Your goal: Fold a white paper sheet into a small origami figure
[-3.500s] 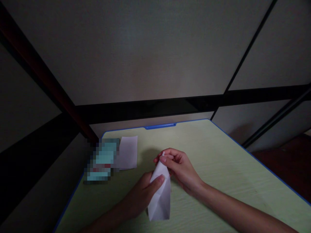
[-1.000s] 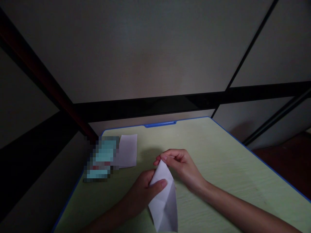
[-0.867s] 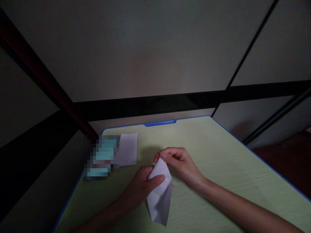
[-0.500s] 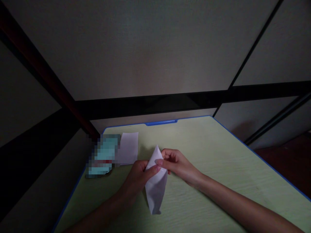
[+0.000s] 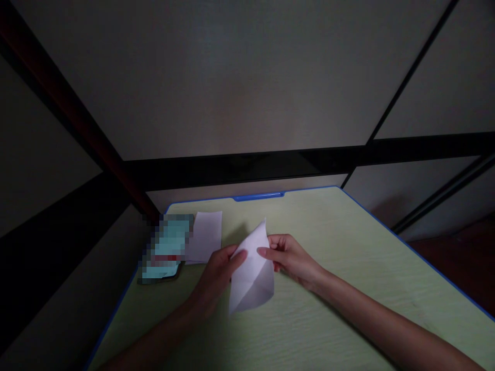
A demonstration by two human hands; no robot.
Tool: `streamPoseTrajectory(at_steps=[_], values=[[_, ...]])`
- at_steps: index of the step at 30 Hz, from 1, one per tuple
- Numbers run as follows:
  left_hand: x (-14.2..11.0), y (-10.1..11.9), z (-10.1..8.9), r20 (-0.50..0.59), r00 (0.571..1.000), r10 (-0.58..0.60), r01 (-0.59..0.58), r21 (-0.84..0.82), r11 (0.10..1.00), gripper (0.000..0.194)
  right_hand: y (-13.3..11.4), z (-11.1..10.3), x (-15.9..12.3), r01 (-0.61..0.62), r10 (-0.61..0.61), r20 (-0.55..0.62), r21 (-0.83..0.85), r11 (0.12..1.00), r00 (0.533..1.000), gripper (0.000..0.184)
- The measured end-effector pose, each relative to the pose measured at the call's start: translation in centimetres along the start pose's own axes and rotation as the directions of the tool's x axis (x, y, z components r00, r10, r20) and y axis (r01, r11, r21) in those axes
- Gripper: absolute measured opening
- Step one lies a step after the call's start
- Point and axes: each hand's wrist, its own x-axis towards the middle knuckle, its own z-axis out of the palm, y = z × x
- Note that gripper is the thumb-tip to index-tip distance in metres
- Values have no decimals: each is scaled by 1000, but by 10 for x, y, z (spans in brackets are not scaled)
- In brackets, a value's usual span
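Note:
I hold a folded white paper (image 5: pixel 250 275) up above a pale green table (image 5: pixel 348 268). My left hand (image 5: pixel 218 273) pinches its left edge, thumb in front of the sheet. My right hand (image 5: pixel 290 257) grips the right edge at about mid height. The paper stands roughly upright, with a pointed top corner and creases running across its lower half. Both hands are closed on it.
A second white sheet (image 5: pixel 207 237) lies flat at the table's far left. Beside it lies a blurred teal object (image 5: pixel 166 247) near the left edge. The table has a blue rim with a blue handle (image 5: pixel 258 196) at the far edge. Dark-framed wall panels stand behind.
The paper has opened wider and turned so that its point rises higher. Both hands have shifted slightly toward the far side of the table, keeping their grip on the sheet.

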Motion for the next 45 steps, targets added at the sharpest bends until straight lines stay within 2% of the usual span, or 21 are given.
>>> streamPoseTrajectory(at_steps=[2, 6, 10, 14, 18, 21, 23, 27, 30, 34, 41, 45], values=[[2, -1, -2, 10, 1000, 6, -6, 67, 998, 28, 2, -1, 2, -16, 17, -14, 46, 999, 1000, 19], [5, -2, -4, -59, 998, 10, 0, 159, 987, 24, 10, -3, 5, -24, 25, -11, 66, 998, 1000, 17], [4, -1, -4, -88, 996, 0, 15, 175, 984, 18, 16, -4, 5, -7, 8, -12, 26, 1000, 1000, 16], [4, -2, -4, -64, 998, -20, 28, 139, 990, 16, 16, -2, 4, 14, -15, -8, -16, 1000, 1000, 16], [5, -6, -4, -58, 998, -39, 45, 106, 993, 17, 15, 4, 2, 119, -116, -57, 54, 991, 992, 28], [6, -8, -3, -64, 997, -50, 56, 107, 993, 18, 16, 9, -1, 240, -225, -152, 92, 966, 962, 40], [7, -8, -3, -74, 996, -48, 56, 110, 992, 18, 17, 12, -3, 279, -263, -190, 64, 958, 946, 40], [7, -7, -3, -68, 997, -48, 55, 107, 993, 17, 18, 13, -5, 234, -237, -140, -38, 971, 961, 24], [4, -6, -2, -89, 995, -53, 63, 104, 993, 16, 18, 11, -4, 204, -218, -147, -104, 973, 965, 24], [2, -7, 0, -124, 992, -34, 41, 57, 998, 17, 15, 8, -1, 196, -205, -183, -64, 978, 962, 29], [8, -11, -6, -29, 1000, -1, -1, -60, 998, 15, 12, 4, 1, 181, -177, -241, -7, 984, 954, 28], [9, -11, -8, -48, 998, 43, -48, -109, 993, 19, 12, 2, 1, 197, -191, -252, -1, 980, 949, 27]])
